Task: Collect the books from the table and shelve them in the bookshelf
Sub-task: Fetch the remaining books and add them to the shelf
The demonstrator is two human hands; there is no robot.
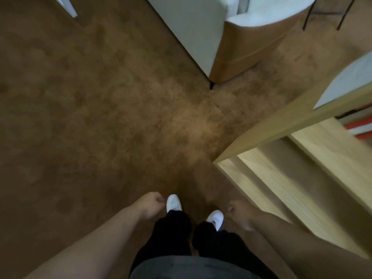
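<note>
Left hand (150, 204) and right hand (240, 213) hang apart beside the legs, loosely curled and empty; the right is blurred. White shoes (174, 202) stand on brown carpet (100, 97). Bookshelf (281, 121) stands immediately right, holding red and white books (360, 127). White armchair (191, 27) beyond.

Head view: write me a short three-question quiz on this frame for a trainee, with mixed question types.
1. True or false: the left hand holds a book.
2. The bookshelf stands on the person's: A) left, B) right, C) far side of the armchair.
3. Fill in: the white shoes stand on brown ____.

Key: 1 false, it holds nothing; 2 B; 3 carpet.
</note>
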